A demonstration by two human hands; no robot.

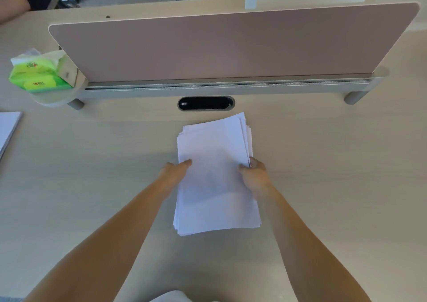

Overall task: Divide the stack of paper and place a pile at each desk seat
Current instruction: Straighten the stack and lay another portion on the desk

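Far left of the stack of paper (215, 153), at the frame edge, lies a second pile of white sheets (8, 128), flat, thin and square-cornered, only partly in view. Up and left of the stack sit soft tissue packs (37, 76) in glossy lime-green plastic wrap, w/ a pale carton-like pack beside them, all on a small round shelf (49, 98) at the end of the divider's rail.

The left hand (175, 172) meets the stack at its left edge, approx. mid-length: the thumb lies flat on the top sheet and the other fingers are tucked out of sight under the edge, so it pinches the paper.

The stack itself is centre-frame on the pale wood-grain desk (335, 163) in front of the person. It is plain white, matte and rectangular. The sheets are loosely fanned, so the corners at the far and near ends don't line up.

Just beyond the stack's far end is a black oval cable port (205, 103) w/ a grey rim, set flush into the desk top. Behind that stands the divider panel (231, 45) — dusty pink, matte, felt-like, w/ rounded corners — on a grey rail w/ short cylindrical legs.

The right hand (254, 174) grips the stack's right edge: thumb on top, fingers curled round the side of the sheets.
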